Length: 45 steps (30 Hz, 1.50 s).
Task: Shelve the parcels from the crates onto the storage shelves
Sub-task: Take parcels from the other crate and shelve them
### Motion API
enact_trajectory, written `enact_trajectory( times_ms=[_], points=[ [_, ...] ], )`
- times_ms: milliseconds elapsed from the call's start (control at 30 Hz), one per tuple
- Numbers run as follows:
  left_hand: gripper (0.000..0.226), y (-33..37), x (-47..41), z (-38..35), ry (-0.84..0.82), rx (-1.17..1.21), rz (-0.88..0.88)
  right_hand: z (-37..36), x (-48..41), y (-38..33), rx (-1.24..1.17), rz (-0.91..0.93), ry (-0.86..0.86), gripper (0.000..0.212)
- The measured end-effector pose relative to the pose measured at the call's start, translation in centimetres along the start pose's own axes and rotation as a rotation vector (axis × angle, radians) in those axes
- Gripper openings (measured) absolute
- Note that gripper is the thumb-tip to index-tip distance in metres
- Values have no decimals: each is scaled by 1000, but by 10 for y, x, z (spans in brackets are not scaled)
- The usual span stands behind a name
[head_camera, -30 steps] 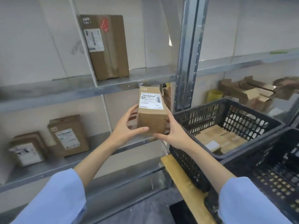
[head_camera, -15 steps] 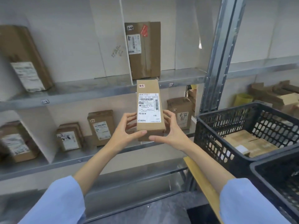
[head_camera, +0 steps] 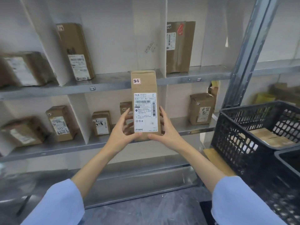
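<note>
Where the parcel is: a tall brown parcel point(head_camera: 144, 88) is held upright in mid-air in front of the storage shelves point(head_camera: 48, 150), its top level with the upper shelf's front edge.
Parcel markings: a white shipping label point(head_camera: 145, 111) faces the camera; a small sticker point(head_camera: 136, 81) above it reads "2-1".
Left hand point(head_camera: 121, 135): grips the parcel's lower left side, thumb on the front near the bottom edge, fingers curled behind.
Right hand point(head_camera: 167, 132): grips the lower right side, thumb under the bottom corner, fingers laid along the right edge.
Sleeves: light blue point(head_camera: 61, 205), ending short of both wrists.
Upper shelf point(head_camera: 113, 83): three brown boxes point(head_camera: 76, 51) stand well apart between white dividers point(head_camera: 79, 117); the far-left one is blurred.
Lower shelf: smaller labelled boxes point(head_camera: 60, 123) sit in the bays behind the hands.
Crate point(head_camera: 235, 143): black plastic mesh, at right, with brown packages point(head_camera: 267, 138) lying inside.
Second crate point(head_camera: 289, 159): one black corner just beside the first.
Post point(head_camera: 248, 51): grey metal upright between shelves and crates.
</note>
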<state>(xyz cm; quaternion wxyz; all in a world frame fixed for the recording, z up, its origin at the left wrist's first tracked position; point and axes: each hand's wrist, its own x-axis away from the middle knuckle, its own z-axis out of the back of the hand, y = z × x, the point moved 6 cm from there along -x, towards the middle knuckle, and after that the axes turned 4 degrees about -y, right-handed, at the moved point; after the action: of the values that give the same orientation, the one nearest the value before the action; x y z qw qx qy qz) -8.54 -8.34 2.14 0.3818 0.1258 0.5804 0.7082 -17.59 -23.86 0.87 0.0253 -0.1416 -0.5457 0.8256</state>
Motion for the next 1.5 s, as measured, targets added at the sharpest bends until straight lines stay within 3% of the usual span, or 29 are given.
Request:
enact_trajectory(
  times_ms=[233,500,867,1167,1500],
  points=[
    [92,-16,41,25,12,-95,-15,-45,18,-14,100,17,54,102],
    [88,-30,58,16,-2,-28,-29,-51,25,-6,-2,-37,138,74],
    [94,-52,27,7,56,-239,-18,-42,-3,30,-35,-21,159,83],
    [91,-91,-61,-61,45,-355,6,30,-46,113,-91,-78,146,79],
    [88,-119,-175,-145,42,-323,34,141,-100,188,-8,-121,162,78]
  ],
)
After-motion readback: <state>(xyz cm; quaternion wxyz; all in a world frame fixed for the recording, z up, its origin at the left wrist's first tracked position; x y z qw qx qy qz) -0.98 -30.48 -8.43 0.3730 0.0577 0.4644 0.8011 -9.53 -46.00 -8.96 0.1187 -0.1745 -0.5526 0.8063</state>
